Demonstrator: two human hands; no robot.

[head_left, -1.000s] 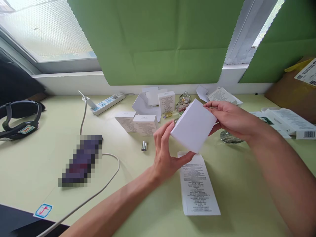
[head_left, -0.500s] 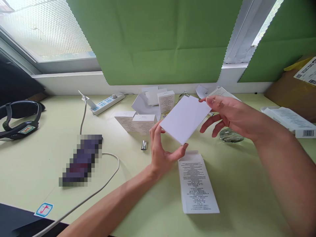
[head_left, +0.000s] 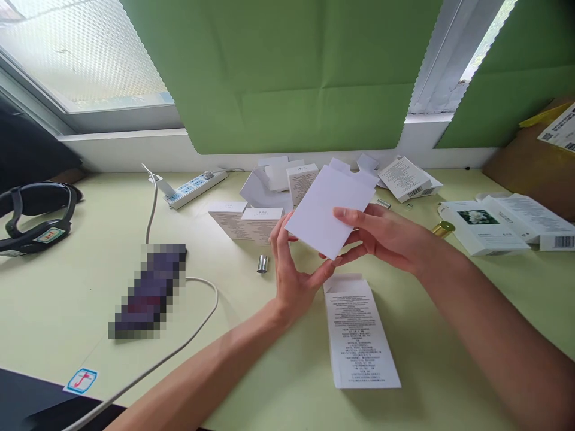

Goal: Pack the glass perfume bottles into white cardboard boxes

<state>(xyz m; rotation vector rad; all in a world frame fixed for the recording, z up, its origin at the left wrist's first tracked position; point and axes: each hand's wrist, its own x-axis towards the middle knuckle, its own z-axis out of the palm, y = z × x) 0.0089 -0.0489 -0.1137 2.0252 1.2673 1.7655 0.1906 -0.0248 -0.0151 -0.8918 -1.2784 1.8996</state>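
Both my hands hold a flattened plain white carton [head_left: 326,206] above the pale green table [head_left: 251,365]. My left hand [head_left: 294,275] grips its lower left edge with thumb and fingers. My right hand [head_left: 386,236] holds its right side, thumb lying across the front face. The carton's open end flap points up and away from me. A flat printed white carton [head_left: 359,329] lies on the table just under my hands.
Small white boxes [head_left: 249,222] and a silver cap [head_left: 262,264] sit beyond my left hand. A power strip [head_left: 191,190] and white cable [head_left: 179,353] lie left. More printed boxes [head_left: 503,222] are at right, a brown cardboard box [head_left: 530,161] behind them, a black headset [head_left: 33,218] far left.
The white carton has gone from a boxy shape to flat and moved a little left and up. My right hand shifted from its top edge down to its right side.
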